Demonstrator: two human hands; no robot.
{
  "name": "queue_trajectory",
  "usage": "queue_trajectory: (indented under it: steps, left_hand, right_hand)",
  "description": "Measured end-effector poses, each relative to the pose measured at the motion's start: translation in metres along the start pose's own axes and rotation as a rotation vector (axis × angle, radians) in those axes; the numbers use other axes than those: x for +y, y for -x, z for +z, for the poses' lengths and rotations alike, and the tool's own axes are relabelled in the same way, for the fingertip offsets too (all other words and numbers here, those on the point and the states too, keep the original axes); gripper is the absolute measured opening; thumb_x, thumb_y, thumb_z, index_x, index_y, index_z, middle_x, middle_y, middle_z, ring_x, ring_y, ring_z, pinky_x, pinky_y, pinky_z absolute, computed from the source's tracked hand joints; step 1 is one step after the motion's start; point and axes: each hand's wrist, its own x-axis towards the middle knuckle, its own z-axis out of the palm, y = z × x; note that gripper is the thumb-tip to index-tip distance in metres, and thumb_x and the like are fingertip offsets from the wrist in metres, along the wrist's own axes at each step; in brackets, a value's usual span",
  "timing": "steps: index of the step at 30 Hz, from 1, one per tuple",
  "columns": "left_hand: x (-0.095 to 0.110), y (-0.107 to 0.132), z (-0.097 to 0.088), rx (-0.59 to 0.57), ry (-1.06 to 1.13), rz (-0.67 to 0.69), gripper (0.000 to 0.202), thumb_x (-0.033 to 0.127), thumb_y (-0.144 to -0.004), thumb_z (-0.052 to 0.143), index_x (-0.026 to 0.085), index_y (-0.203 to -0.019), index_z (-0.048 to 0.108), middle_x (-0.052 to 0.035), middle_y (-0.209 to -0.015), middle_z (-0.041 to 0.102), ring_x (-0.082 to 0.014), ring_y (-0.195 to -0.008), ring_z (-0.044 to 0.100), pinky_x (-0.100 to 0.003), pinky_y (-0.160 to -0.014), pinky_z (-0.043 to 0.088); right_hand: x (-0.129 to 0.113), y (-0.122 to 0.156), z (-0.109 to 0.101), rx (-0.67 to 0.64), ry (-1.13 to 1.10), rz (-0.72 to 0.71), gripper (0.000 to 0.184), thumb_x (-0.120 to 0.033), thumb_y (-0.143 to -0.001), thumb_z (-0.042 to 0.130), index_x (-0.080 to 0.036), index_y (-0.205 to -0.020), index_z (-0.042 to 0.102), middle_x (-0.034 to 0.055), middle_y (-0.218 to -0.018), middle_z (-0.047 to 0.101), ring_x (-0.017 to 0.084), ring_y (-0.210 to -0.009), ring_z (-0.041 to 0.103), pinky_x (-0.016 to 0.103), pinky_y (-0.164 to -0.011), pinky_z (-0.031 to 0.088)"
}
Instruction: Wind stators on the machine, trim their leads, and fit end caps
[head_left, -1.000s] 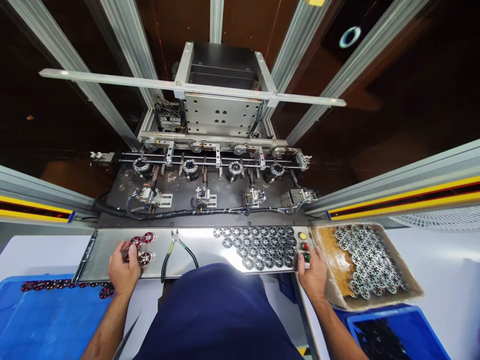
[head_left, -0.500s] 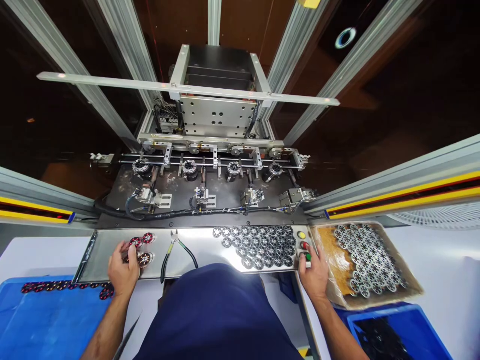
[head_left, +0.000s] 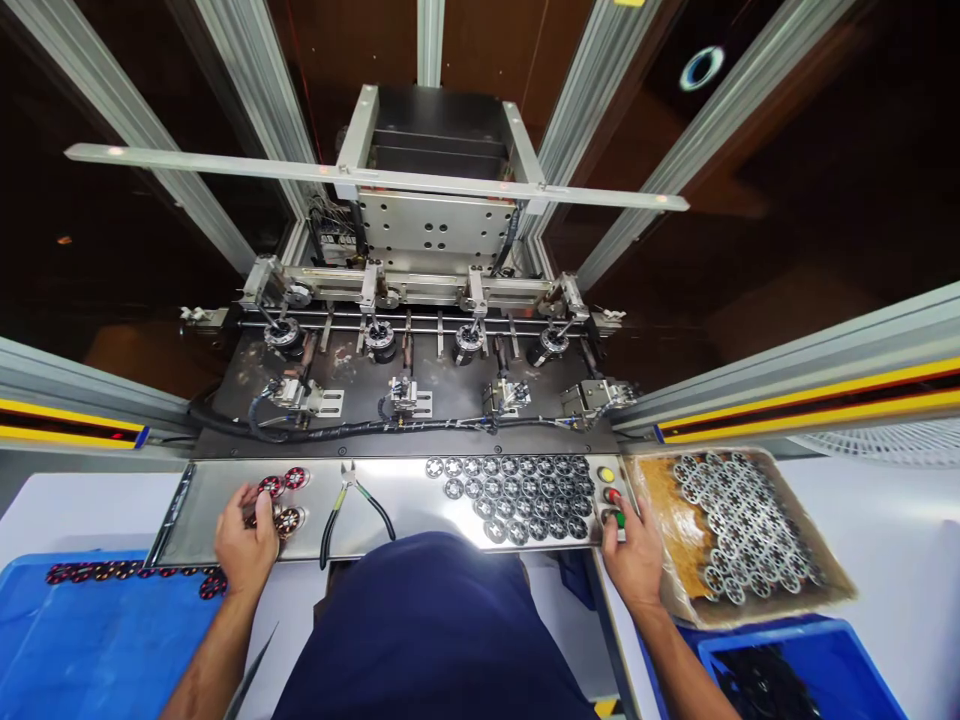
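Note:
My left hand (head_left: 246, 540) rests on the left part of the metal shelf, fingers curled round a wound motor stator, mostly hidden by them. Beside it lie a copper-coloured wound stator (head_left: 289, 520) and two red ones, a nearer one (head_left: 271, 485) and a farther one (head_left: 295, 477). My right hand (head_left: 634, 555) is at the shelf's right end, thumb and forefinger apart around the green button (head_left: 619, 519) and holding nothing. Whether a finger presses it I cannot tell. Four-post machine stations hold round stators, one of them the leftmost stator (head_left: 283, 337), with a clamp arm (head_left: 270, 285) reaching onto it.
Cutting pliers (head_left: 349, 495) lie on the shelf, left of rows of bare stators (head_left: 529, 490). A lined carton (head_left: 814, 560) holds more stators. Blue trays stand at left (head_left: 90, 650) and lower right (head_left: 847, 640). Yellow light-curtain bars (head_left: 817, 398) flank the machine.
The machine's clamp arms have swung and now reach down onto the stators at the stations. Both my hands have stayed almost where they were.

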Motion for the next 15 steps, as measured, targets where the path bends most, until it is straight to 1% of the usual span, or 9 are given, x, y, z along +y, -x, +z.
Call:
queue_trajectory:
  steps: [3,5,7,9,10,12,13,15]
  left_hand:
    - [0.001,0.0,0.0,-0.004,0.002,-0.009,0.051,0.05,-0.088,0.047,0.013,-0.121,0.059,-0.015,-0.107,0.068,-0.0294,-0.104,0.061,-0.046,-0.098,0.045]
    - [0.001,0.001,0.001,-0.006,0.014,-0.015,0.052,0.051,-0.088,0.047,0.012,-0.121,0.059,-0.0155,-0.107,0.068,-0.0299,-0.104,0.061,-0.047,-0.097,0.045]
    - [0.0,0.001,0.002,-0.002,0.035,-0.026,0.052,0.051,-0.088,0.047,0.012,-0.121,0.059,-0.016,-0.108,0.069,-0.03,-0.105,0.062,-0.047,-0.098,0.045]
    - [-0.001,0.002,0.003,0.008,0.064,-0.042,0.052,0.051,-0.09,0.047,0.013,-0.123,0.058,-0.0155,-0.109,0.068,-0.0289,-0.105,0.062,-0.047,-0.098,0.046]
    - [-0.001,0.003,0.003,0.013,0.081,-0.052,0.051,0.051,-0.091,0.047,0.013,-0.124,0.057,-0.0147,-0.109,0.068,-0.0277,-0.105,0.063,-0.048,-0.098,0.046]
    - [-0.002,0.004,0.004,0.023,0.119,-0.074,0.05,0.05,-0.092,0.048,0.015,-0.127,0.054,-0.0123,-0.11,0.067,-0.0251,-0.103,0.064,-0.048,-0.096,0.047]
    - [-0.002,0.004,0.004,0.028,0.139,-0.085,0.05,0.05,-0.093,0.048,0.015,-0.128,0.053,-0.0113,-0.111,0.067,-0.0239,-0.101,0.065,-0.048,-0.095,0.048]
    - [-0.002,0.004,0.004,0.037,0.183,-0.105,0.049,0.05,-0.094,0.048,0.016,-0.129,0.052,-0.0102,-0.111,0.067,-0.0226,-0.099,0.065,-0.047,-0.092,0.05]
  right_hand:
    - [0.005,-0.004,-0.004,-0.023,-0.004,-0.066,0.038,-0.026,-0.089,0.042,-0.011,-0.117,0.062,0.0194,-0.118,0.063,0.035,-0.119,0.055,0.053,-0.097,0.049]
    - [0.007,-0.011,-0.008,-0.027,-0.009,-0.115,0.037,-0.027,-0.088,0.041,-0.011,-0.113,0.064,0.0189,-0.111,0.066,0.035,-0.111,0.06,0.053,-0.092,0.052]
    - [0.005,-0.025,-0.013,0.004,-0.008,-0.146,0.036,-0.029,-0.089,0.041,-0.011,-0.109,0.065,0.0194,-0.105,0.068,0.035,-0.104,0.063,0.053,-0.087,0.054]
    - [-0.008,-0.046,-0.02,0.056,-0.007,-0.166,0.035,-0.031,-0.09,0.043,-0.011,-0.11,0.065,0.0199,-0.104,0.068,0.037,-0.106,0.063,0.055,-0.087,0.054]
    - [-0.019,-0.06,-0.024,0.081,-0.017,-0.179,0.035,-0.03,-0.09,0.045,-0.011,-0.113,0.063,0.0195,-0.106,0.068,0.037,-0.11,0.062,0.055,-0.09,0.053]
    - [-0.056,-0.094,-0.036,0.116,-0.074,-0.228,0.036,-0.028,-0.091,0.049,-0.013,-0.122,0.06,0.0169,-0.112,0.068,0.034,-0.118,0.059,0.053,-0.099,0.05]
    - [-0.08,-0.113,-0.044,0.128,-0.153,-0.265,0.037,-0.024,-0.091,0.051,-0.014,-0.126,0.058,0.0154,-0.114,0.068,0.033,-0.12,0.059,0.052,-0.103,0.048]
    - [-0.137,-0.151,-0.059,0.128,-0.314,-0.398,0.04,-0.019,-0.09,0.055,-0.018,-0.13,0.056,0.0124,-0.117,0.068,0.03,-0.119,0.06,0.051,-0.105,0.047]
